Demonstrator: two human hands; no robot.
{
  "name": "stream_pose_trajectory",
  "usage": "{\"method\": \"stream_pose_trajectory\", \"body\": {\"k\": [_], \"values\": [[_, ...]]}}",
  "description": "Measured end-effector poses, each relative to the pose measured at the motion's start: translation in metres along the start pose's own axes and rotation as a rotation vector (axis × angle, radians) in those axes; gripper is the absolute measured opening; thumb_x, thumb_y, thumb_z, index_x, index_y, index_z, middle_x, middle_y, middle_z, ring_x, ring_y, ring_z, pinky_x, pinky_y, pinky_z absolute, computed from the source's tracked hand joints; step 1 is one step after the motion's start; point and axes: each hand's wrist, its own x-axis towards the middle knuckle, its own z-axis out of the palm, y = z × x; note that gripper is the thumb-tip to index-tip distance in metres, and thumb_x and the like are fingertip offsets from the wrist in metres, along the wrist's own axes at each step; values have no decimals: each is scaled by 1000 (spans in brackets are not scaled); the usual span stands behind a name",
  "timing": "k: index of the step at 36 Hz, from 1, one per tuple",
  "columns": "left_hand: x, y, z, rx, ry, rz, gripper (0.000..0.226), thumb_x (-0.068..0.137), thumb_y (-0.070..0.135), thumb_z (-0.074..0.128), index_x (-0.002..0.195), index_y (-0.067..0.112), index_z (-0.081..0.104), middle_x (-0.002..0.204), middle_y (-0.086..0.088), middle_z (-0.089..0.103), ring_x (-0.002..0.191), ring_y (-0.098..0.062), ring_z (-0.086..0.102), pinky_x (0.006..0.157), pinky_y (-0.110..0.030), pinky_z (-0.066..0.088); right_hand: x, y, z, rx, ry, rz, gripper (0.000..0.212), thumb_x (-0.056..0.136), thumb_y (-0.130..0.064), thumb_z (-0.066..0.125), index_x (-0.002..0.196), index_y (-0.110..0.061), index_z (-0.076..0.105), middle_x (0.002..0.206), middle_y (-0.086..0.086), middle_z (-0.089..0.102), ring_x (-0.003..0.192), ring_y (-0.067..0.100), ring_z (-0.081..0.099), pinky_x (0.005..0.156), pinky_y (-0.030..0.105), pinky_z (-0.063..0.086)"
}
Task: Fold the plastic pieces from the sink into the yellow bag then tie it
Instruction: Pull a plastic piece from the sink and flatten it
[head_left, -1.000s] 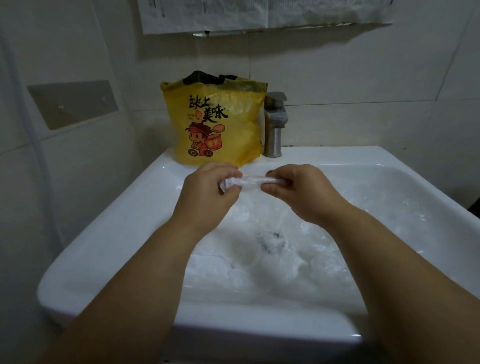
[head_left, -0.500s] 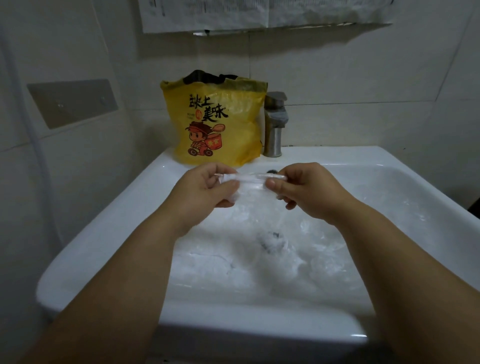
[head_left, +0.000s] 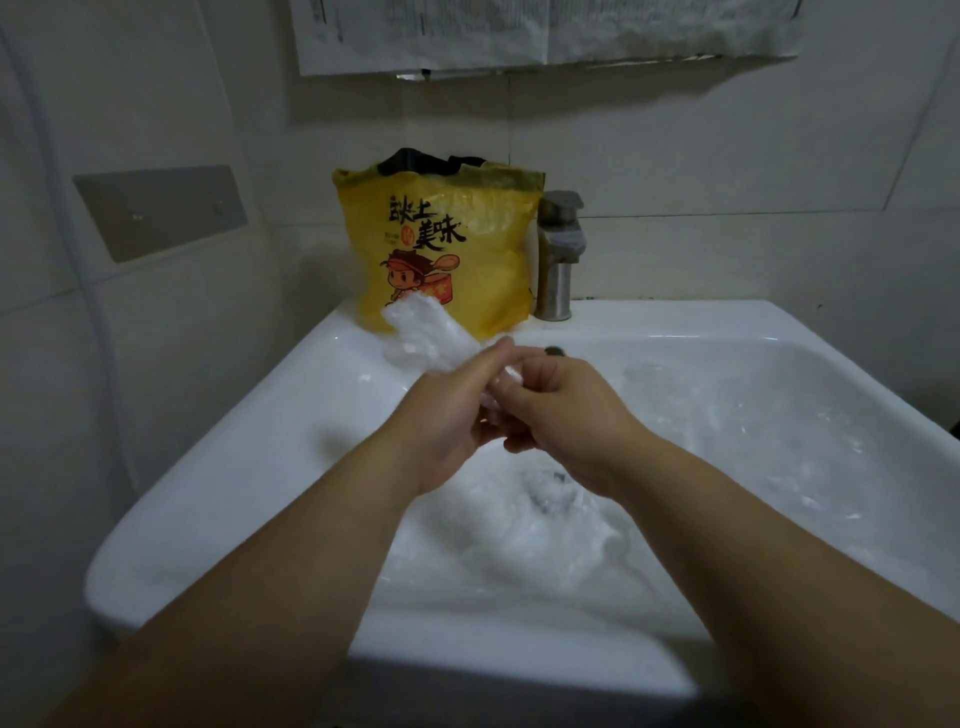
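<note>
My left hand (head_left: 447, 415) and right hand (head_left: 569, 415) both pinch the plastic piece (head_left: 422, 332). Its long end points away-left at the bag (head_left: 491, 270) just beyond, nearer my left.

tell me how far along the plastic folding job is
Done: little shows. The yellow bag stands open on the back ledge of the sink, with only something dark visible at its mouth. In hand: the left hand and right hand grip one clear plastic piece above the basin. Left: more crumpled plastic lies in the basin, and the bag is untied.
</note>
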Motion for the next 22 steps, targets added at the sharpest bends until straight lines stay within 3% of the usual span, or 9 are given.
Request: {"method": "stream_pose_trajectory", "body": {"k": [4,7,12,15,19,22], "values": [[2,9,-5,-161,45,16,37,103,32,37,99,13,68,87,-1,72,76,-11,66,68,-25,54,1,-4,-4,57,-10,33,17,95,-18,57,87,-7,66,67,6,59,57,11,53,55,21,49],[3,13,-11,-248,110,36,38,103,31,38,95,9,68,84,-6,70,77,-14,66,68,-23,56,1,-5,-11,61,-8,65,17,94,-17,59,85,-5,65,67,7,60,56,11,52,55,22,49],[1,12,-19,-202,206,47,23,97,27,54,97,7,65,87,-5,68,73,-8,64,58,-17,53,1,-5,-17,22,5,71,17,93,-18,60,84,-4,65,66,5,61,56,12,53,55,23,50],[-1,14,-28,-145,244,54,12,88,19,66,92,7,65,78,0,66,68,-5,62,55,-13,51,2,-5,-24,17,25,84,20,92,-21,62,91,-1,66,71,6,61,59,13,53,57,23,50],[-1,12,-32,-30,225,42,9,89,13,66,83,7,63,66,-2,59,55,-3,60,52,-14,52,3,-5,-33,68,25,138,21,91,-21,61,101,-3,65,88,10,64,66,14,57,56,20,53],[-1,11,-34,42,183,16,8,91,11,63,84,8,63,67,-2,59,56,-3,62,53,-15,53,3,-5,-38,78,-7,133,25,93,-16,58,106,5,63,81,10,63,61,12,55,56,18,53]]}}
